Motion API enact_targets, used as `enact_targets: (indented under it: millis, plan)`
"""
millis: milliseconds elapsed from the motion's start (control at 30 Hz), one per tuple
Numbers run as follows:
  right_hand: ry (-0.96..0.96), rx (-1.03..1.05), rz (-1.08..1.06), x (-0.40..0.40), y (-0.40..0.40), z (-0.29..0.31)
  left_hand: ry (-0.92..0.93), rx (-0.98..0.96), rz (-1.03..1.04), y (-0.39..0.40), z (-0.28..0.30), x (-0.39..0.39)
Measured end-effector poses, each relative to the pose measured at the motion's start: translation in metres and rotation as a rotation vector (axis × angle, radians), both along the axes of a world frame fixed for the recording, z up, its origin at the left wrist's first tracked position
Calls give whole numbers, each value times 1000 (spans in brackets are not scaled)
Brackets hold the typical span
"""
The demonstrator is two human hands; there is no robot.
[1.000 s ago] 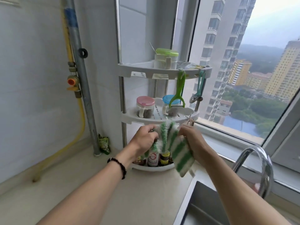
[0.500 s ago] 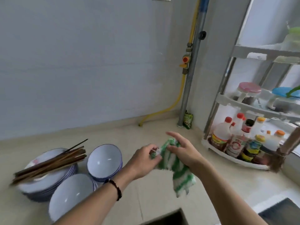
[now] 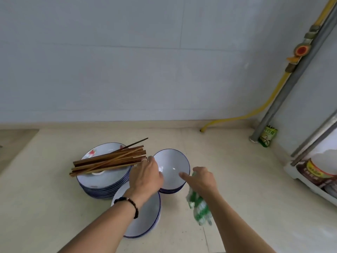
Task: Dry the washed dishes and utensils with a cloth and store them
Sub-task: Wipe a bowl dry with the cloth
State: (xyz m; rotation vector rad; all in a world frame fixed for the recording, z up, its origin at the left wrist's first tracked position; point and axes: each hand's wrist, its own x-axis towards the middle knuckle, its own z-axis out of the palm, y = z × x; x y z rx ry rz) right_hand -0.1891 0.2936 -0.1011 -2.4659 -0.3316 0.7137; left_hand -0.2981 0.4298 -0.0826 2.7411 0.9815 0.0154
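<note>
Now chopsticks (image 3: pixel 109 159) lie left-right, tips right, across plates (image 3: pixel 102 181); left hand (image 3: pixel 145 177) spread; right hand (image 3: pixel 202 179) pinching cloth (image 3: pixel 199 207).

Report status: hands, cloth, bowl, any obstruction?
Left hand at rim of top bowl, grip hidden. Right hand holds green-striped cloth, forefinger out over bowl. Chopsticks lie across plate stack beside it; not blocking.
</note>
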Motion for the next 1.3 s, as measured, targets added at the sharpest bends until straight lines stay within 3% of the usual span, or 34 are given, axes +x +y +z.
enact_targets:
  millis: [100, 300, 633, 700, 867, 967, 1033, 1200, 1300]
  plan:
    - [-52, -29, 2, 1, 14, -16, 48, -34, -19, 13, -10, 10]
    - [-42, 89, -110, 0, 22, -23, -23, -128, 7, 31, -19, 13]
    - [9, 218, -187, 4, 17, 16, -104, -326, 26, 32, -9, 18]
    - [41, 289, -247, 7, 5, 29, -181, -436, 41, 29, -1, 22]
    - [101, 427, -392, 15, -42, 64, -390, -955, 70, -4, 27, 37]
    - [99, 470, -479, 15, -87, 82, -385, -1335, 103, -50, 45, 52]
    - [95, 490, -527, 12, -119, 92, -345, -1489, 116, -82, 52, 62]
    - [87, 539, -649, -1, -226, 101, -324, -1571, 31, -186, 61, 86]
    - [-29, 534, -726, -3, -288, 95, -315, -1505, -26, -242, 59, 95]
